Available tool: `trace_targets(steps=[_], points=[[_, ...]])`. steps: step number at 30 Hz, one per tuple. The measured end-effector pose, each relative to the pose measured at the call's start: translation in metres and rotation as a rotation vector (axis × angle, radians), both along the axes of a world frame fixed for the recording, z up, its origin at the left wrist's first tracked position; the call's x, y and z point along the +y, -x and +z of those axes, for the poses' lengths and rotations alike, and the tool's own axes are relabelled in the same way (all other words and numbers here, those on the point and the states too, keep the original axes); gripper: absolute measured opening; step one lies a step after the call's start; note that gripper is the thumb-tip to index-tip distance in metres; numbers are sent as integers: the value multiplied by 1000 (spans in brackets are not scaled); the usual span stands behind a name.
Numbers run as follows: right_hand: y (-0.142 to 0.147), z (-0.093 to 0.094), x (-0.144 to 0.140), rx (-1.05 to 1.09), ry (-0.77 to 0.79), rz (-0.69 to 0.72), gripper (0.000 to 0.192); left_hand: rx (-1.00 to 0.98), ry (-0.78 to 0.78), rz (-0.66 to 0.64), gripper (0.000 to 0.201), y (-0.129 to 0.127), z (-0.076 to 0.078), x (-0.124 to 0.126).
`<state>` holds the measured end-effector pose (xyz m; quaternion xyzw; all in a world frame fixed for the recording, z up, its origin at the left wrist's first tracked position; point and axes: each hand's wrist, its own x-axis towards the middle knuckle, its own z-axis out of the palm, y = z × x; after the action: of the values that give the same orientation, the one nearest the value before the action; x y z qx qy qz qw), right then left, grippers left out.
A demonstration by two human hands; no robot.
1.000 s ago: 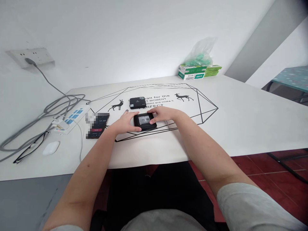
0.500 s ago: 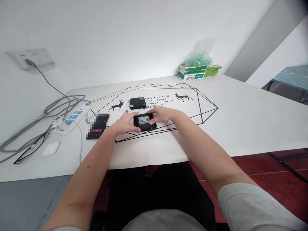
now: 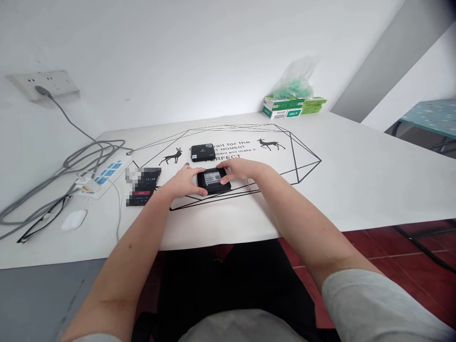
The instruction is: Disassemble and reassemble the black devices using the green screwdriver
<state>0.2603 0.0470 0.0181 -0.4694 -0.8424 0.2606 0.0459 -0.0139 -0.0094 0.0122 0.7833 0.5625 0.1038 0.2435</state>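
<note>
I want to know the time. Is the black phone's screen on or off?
On. The flat black phone left of the left hand shows lit digits and a red bar on its screen.

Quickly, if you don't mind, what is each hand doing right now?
Left hand: grips the left edge of the black device on the table.
Right hand: grips its right edge, fingers on top.

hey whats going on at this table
A person seated at a white table has both hands on a small black device with a white label, lying flat. The left hand grips its left edge and the right hand its right edge. A second black device sits just behind it, and a phone lies to the left, near a power strip.
</note>
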Motion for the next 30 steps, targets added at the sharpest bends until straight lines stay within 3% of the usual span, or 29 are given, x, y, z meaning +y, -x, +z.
trace_targets(steps=[6,12,17,20,23,26,30], points=[[0,-3,4,-41,-7,31,82,26,33,-2,112,-1,5,-5],[3,3,-6,-95,-10,-49,85,-39,18,-80,100,-1,0,-7],[1,1,-6,-68,11,-19,87,-34,-15,-97,98,0,-4,-7],[-1,0,-4,-58,-4,-15,87,-20,-140,-108,75,2,-11,1],[-1,2,-4,-47,-18,-14,81,103,-342,8,44,4,-18,13],[0,6,-6,-42,-36,-17,76,278,-437,163,38,7,-20,21],[1,6,-7,-65,-72,-20,59,367,-425,203,38,12,-17,22]])
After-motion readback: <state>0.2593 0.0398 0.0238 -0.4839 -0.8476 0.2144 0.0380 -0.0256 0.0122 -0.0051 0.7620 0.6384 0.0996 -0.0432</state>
